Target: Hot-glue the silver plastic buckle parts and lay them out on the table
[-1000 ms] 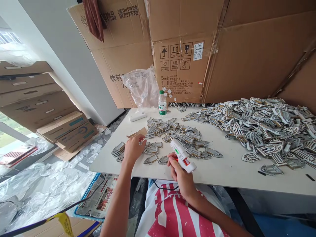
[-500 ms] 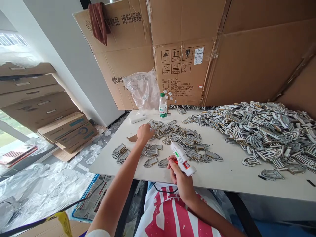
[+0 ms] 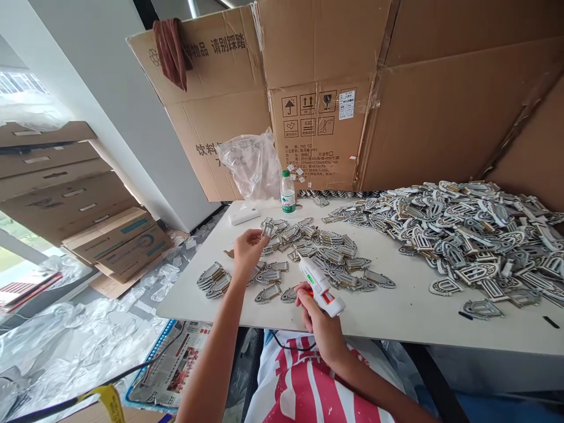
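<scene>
My left hand [image 3: 248, 251] pinches a small grey arch-shaped piece [image 3: 267, 228] between thumb and fingers, raised at the far left side of the near pile. Wrapped round the handle of a white glue gun [image 3: 321, 286], my right hand [image 3: 318, 314] stays close to the table's front edge. The gun's nozzle points up and left, toward the near pile of grey arch-shaped pieces [image 3: 335, 254]. A few more such pieces [image 3: 214, 279] lie together at the left, beside my left forearm, and single ones [image 3: 268, 292] lie between my hands.
A big heap of similar pieces [image 3: 476, 235] covers the right of the white table [image 3: 396, 317]. At the back stand a green-capped bottle [image 3: 288, 194], a clear plastic bag [image 3: 253, 164] and a white block-like object [image 3: 244, 216]. Tall cardboard [image 3: 326, 59] walls the far side.
My left hand has lifted an arch-shaped piece from the near pile, shifting slightly left and turning. My right hand with the glue gun has barely moved. The view has shifted slightly.
</scene>
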`<move>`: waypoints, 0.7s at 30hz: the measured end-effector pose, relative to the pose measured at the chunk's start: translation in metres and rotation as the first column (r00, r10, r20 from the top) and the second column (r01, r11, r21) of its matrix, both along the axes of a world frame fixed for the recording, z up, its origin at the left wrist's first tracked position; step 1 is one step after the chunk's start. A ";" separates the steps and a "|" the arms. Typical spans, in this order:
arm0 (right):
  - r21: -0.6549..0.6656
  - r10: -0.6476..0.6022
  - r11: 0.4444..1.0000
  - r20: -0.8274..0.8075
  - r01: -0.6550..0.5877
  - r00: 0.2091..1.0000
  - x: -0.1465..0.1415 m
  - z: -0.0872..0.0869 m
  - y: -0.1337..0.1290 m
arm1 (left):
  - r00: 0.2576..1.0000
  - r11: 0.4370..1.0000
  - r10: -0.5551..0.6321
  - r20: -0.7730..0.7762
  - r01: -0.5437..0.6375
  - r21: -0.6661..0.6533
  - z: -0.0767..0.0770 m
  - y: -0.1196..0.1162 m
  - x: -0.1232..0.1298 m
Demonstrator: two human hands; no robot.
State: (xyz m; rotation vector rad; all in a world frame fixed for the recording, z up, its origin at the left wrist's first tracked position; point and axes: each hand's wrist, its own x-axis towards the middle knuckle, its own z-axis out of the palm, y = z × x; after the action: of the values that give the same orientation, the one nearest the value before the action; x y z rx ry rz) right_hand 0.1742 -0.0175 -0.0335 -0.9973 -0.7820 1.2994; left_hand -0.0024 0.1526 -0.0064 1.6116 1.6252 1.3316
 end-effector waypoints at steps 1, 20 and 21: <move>0.002 0.013 1.000 0.005 -0.013 1.000 0.000 0.000 0.000 | 0.999 1.000 -0.004 0.051 0.003 0.009 0.003 -0.011 0.000; -0.008 0.095 0.995 0.092 -0.095 0.991 0.004 0.009 -0.010 | 0.911 0.965 -0.241 0.335 0.262 -0.016 0.052 -0.112 0.031; -0.005 0.096 0.995 0.095 -0.096 0.991 0.005 0.009 -0.010 | 0.913 0.964 -0.248 0.325 0.265 -0.007 0.052 -0.113 0.031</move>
State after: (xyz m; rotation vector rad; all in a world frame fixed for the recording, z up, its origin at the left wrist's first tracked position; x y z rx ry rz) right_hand 0.1789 -0.0273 -0.0248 -1.0388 -0.9117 1.3423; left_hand 0.0290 0.0399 0.0454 1.4308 1.1989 1.3206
